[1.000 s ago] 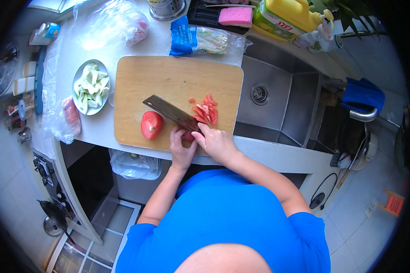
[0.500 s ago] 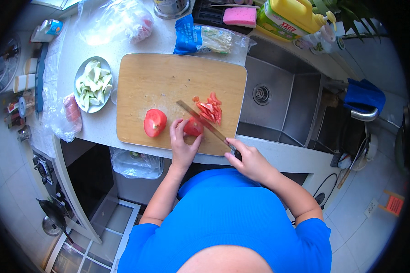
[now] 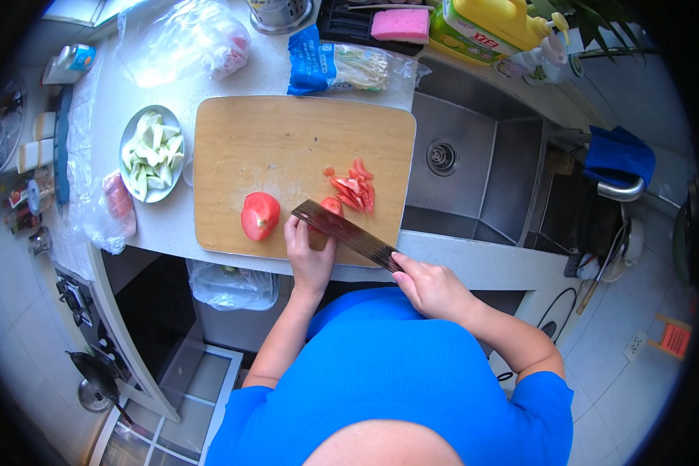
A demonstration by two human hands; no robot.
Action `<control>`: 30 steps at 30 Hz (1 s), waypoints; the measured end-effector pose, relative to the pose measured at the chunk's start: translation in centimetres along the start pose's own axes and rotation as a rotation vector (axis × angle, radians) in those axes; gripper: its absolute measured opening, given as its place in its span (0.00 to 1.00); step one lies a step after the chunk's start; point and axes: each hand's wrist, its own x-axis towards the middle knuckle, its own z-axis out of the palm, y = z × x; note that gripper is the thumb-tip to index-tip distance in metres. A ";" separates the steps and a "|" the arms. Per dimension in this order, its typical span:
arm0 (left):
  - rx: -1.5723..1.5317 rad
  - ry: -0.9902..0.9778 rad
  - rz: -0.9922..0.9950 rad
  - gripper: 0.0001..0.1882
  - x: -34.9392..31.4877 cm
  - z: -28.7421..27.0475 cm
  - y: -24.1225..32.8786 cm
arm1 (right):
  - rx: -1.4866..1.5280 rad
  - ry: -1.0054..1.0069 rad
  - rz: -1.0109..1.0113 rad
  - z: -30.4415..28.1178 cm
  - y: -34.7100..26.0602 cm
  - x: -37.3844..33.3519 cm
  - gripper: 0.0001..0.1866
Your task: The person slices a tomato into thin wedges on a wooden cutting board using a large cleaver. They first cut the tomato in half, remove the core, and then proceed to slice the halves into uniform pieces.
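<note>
My right hand [image 3: 433,289] is closed round the handle of a broad-bladed kitchen knife [image 3: 348,233]. The blade is tilted so its flat side shows, slanting over a piece of tomato [image 3: 332,205] and covering most of it. My left hand [image 3: 311,258] grips that piece from the near side, its fingertips partly behind the blade. To its left on the wooden cutting board [image 3: 303,140] sits a larger red tomato piece [image 3: 260,216]. Thin tomato slices [image 3: 355,189] lie in a loose pile just beyond the knife.
Left of the board stands a plate [image 3: 124,140] of pale green cut vegetable pieces. A blue-and-clear food packet [image 3: 338,66] lies behind it. On the right is a steel sink [image 3: 458,190]; beyond it, a pink sponge [image 3: 400,26] and yellow bottle [image 3: 489,31]. Plastic bags [image 3: 182,46] rest at the back left.
The knife has turned from edge-on to showing its flat side, and its tip has moved down and left, nearer my left fingers. My right hand has shifted slightly nearer me.
</note>
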 end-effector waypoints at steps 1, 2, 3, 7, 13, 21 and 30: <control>-0.032 -0.011 -0.031 0.25 -0.1 0.1 -0.2 | -0.008 -0.007 0.005 -0.2 -0.1 0.0 0.20; -0.064 -0.023 -0.063 0.25 -0.3 0.3 -0.6 | -0.017 -0.015 0.011 -0.3 -0.2 0.0 0.21; -0.096 -0.035 -0.095 0.25 -0.4 0.5 -0.9 | -0.014 -0.005 0.003 -0.3 -0.1 0.0 0.21; -0.404 0.030 -0.230 0.19 -0.4 1.1 -1.6 | -0.027 0.021 -0.022 -0.5 0.2 0.1 0.21; -0.467 -0.016 -0.267 0.14 -0.3 1.2 -2.7 | -0.064 -0.022 0.001 -1.0 -0.1 0.2 0.21; -0.414 -0.030 -0.242 0.15 0.1 1.2 -2.9 | 0.000 -0.034 0.003 0.4 -0.1 4.1 0.21; -0.392 -0.007 -0.184 0.21 -0.5 1.4 -2.8 | 0.146 0.062 0.020 4.1 3.2 3.6 0.20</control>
